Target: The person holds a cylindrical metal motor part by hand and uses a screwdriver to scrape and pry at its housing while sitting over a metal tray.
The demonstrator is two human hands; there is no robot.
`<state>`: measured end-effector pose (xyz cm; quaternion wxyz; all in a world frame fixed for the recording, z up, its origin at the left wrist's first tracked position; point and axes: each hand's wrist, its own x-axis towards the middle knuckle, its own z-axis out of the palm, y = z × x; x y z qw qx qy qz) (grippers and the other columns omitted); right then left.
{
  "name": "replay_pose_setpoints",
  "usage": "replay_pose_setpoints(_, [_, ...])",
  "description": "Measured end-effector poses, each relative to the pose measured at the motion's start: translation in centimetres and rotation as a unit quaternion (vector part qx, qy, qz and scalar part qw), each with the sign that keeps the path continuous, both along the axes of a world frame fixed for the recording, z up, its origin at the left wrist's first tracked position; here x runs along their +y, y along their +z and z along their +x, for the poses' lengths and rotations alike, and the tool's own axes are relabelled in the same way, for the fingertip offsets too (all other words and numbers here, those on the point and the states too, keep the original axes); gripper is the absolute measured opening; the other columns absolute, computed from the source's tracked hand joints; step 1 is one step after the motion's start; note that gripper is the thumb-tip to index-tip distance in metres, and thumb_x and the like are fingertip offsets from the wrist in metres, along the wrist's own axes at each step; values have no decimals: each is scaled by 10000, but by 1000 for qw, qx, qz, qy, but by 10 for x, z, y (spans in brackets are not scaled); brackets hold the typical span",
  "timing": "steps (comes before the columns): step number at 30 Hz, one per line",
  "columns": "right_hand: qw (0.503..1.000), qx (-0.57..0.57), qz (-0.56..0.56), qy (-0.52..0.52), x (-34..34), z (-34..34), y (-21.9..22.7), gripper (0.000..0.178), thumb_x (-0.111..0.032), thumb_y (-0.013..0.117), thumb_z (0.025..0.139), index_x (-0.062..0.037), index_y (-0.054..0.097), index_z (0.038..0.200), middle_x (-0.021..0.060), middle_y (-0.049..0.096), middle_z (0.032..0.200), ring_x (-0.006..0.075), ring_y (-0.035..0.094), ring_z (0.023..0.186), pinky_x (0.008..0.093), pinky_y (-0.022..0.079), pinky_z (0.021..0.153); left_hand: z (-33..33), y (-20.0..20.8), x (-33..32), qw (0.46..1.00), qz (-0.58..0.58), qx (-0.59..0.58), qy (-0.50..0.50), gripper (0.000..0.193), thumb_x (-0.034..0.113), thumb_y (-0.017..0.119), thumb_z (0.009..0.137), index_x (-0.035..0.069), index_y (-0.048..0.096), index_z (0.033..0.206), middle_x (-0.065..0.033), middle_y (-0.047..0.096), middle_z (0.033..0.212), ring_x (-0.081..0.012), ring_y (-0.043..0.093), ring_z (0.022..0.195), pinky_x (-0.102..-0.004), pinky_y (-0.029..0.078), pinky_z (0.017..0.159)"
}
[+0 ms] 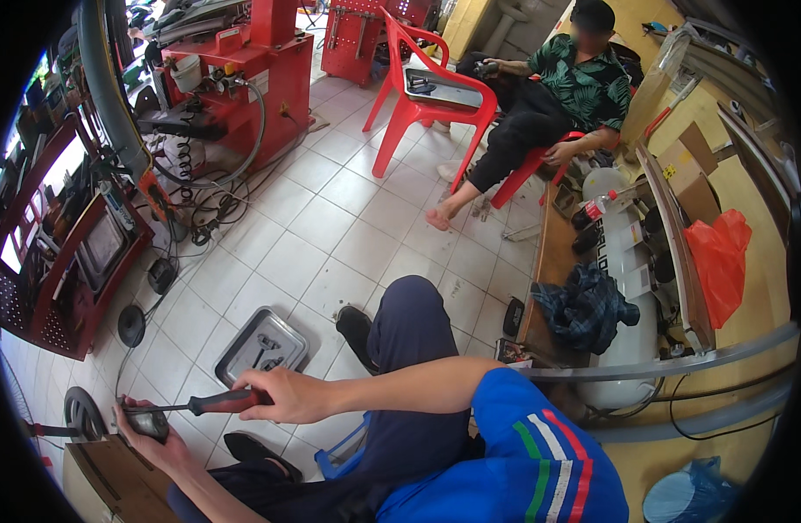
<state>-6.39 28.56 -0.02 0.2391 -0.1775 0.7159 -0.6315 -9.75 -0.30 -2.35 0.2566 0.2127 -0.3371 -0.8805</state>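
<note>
My right hand [289, 397] is closed around the red and black handle of a screwdriver [226, 402]. Its thin shaft points left and reaches a small, rounded, dark metal part [149, 424]. That part rests in my left hand [169, 451], whose fingers curl around it; I cannot make out what kind of part it is. Just beyond my right hand, a metal tray [235, 347] lies on the floor with several small metal pieces [268, 353] in it.
A wooden box [112, 479] stands below my left hand. Left are a red tool rack [56, 301], cables and a red machine [282, 96]. Ahead, a person [583, 87] sits beside a red chair [439, 100]. A white tank [623, 340] and a checked cloth [583, 305] are right.
</note>
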Motion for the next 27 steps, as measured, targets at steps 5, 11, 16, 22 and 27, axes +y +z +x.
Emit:
replay_pose_setpoints(5, [999,45,10,27,-1,1,-7,439,-337,662,947,13,518,1170,91,640,787,171,618,662,307,484,569,-4,1,1,1000,-16,-12,-10,274,228,687,932,30,634,1114,-32,649,991,-109,613,846,-232,525,740])
replay_pose_setpoints(11, [979,-164,-35,112,-16,9,-2,434,-388,647,933,18,553,1052,115,643,767,185,630,610,326,490,534,3,5,24,996,-38,1,-86,282,223,679,936,22,631,1129,-46,667,1026,-104,617,821,-212,513,709])
replay_pose_setpoints(16, [996,72,32,45,-10,7,-17,361,-330,650,928,-7,538,1044,100,576,764,221,596,631,354,441,591,0,5,20,998,11,20,-64,275,213,662,953,15,592,1131,-93,668,1026,-138,636,867,-241,554,779])
replay_pose_setpoints(22, [995,-75,-44,-52,-4,-1,4,408,-351,651,933,-5,494,1080,71,579,793,164,589,610,301,492,531,2,2,1,995,55,39,-69,388,289,689,936,6,544,1158,-127,662,1027,-167,651,918,-270,577,779])
replay_pose_setpoints(27, [992,-77,-60,-79,-3,-5,-4,381,-314,652,930,10,489,1045,60,542,750,127,557,540,296,459,475,6,-1,5,974,154,26,-162,466,325,711,912,-13,530,1176,-139,655,1034,-194,659,945,-279,582,782])
